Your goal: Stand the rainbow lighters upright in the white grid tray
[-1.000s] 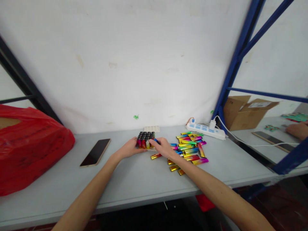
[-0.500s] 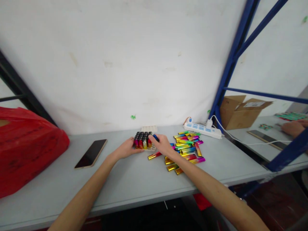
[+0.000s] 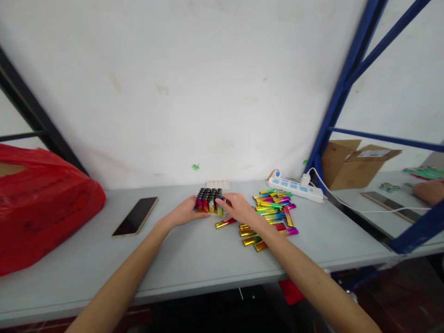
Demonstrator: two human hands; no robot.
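Several shiny lighters with black tops point(image 3: 209, 200) stand upright in rows in a pale tray. My left hand point(image 3: 186, 210) grips the left side of this tray, its fingers partly hidden behind the lighters. At the right end of the rows, my right hand point(image 3: 233, 205) has its fingers closed on a lighter with a green and yellow body point(image 3: 219, 209). To the right lies a loose pile of metallic coloured lighters point(image 3: 270, 212), partly under my right forearm. Behind the rows, near the wall, is a whitish gridded tray point(image 3: 218, 184).
A phone point(image 3: 135, 216) and a red bag point(image 3: 45, 208) are on the left. A power strip point(image 3: 296, 188) with a white cable lies at the back right. Beyond the blue frame point(image 3: 335, 101) are a cardboard box point(image 3: 354, 166), another phone and another person's hand point(image 3: 429, 191).
The blue piece in my right hand no longer shows; a green-yellow lighter now stands upright at its fingertips, at the right end of the rows. The whole view has shifted slightly.
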